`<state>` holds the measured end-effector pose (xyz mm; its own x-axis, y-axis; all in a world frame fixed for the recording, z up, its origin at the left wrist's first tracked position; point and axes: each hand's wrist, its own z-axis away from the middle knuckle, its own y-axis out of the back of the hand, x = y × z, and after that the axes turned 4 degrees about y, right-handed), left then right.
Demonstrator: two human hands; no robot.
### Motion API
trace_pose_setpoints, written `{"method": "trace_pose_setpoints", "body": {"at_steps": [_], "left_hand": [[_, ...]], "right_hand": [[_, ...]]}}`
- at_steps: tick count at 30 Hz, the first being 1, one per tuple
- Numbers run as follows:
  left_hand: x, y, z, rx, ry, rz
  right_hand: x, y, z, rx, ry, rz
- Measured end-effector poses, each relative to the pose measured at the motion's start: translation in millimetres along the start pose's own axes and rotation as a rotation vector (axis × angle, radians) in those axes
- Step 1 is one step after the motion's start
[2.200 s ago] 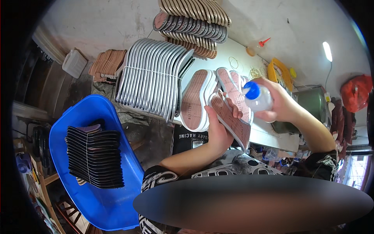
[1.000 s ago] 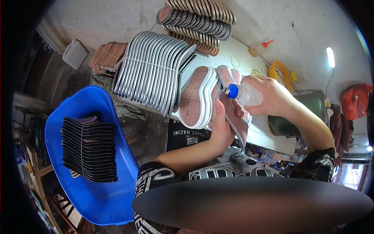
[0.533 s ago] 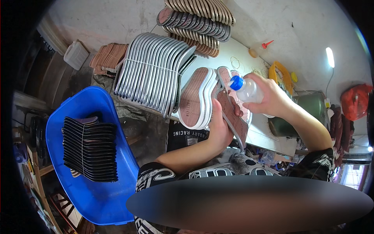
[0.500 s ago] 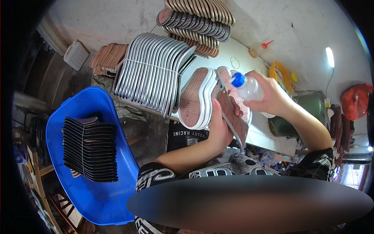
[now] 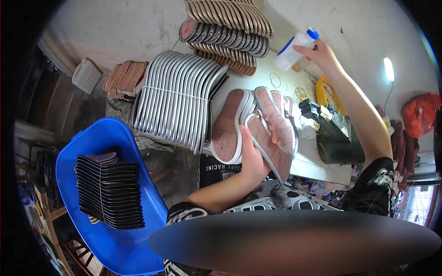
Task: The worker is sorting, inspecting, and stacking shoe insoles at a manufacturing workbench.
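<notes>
My left hand grips a brown shoe sole with a pale rim, held tilted just above the bench edge. Beside it, several similar soles lie flat on the white bench. My right hand is stretched far out over the back of the bench and holds a white plastic bottle with a blue cap, lying almost sideways near a stack of soles.
A row of grey soles stands on edge to the left. More stacked soles sit at the back. A blue tub with black soles is at lower left. A yellow tool and rubber bands lie on the bench.
My right hand has carried the bottle from just above the held sole up and away to the far back of the bench. The left hand still holds the sole.
</notes>
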<state>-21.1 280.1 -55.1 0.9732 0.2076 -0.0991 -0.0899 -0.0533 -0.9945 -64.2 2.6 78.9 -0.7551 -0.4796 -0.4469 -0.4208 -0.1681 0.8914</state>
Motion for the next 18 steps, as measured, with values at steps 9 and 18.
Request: {"method": "trace_pose_setpoints", "body": {"at_steps": [9, 18], "left_hand": [[11, 8, -4, 0.05, -0.053, 0.016], [15, 2, -5, 0.041, -0.041, -0.006]], "right_hand": [[70, -81, -77, -0.06, -0.185, 0.055], [52, -87, -63, -0.084, -0.392, -0.039]]}}
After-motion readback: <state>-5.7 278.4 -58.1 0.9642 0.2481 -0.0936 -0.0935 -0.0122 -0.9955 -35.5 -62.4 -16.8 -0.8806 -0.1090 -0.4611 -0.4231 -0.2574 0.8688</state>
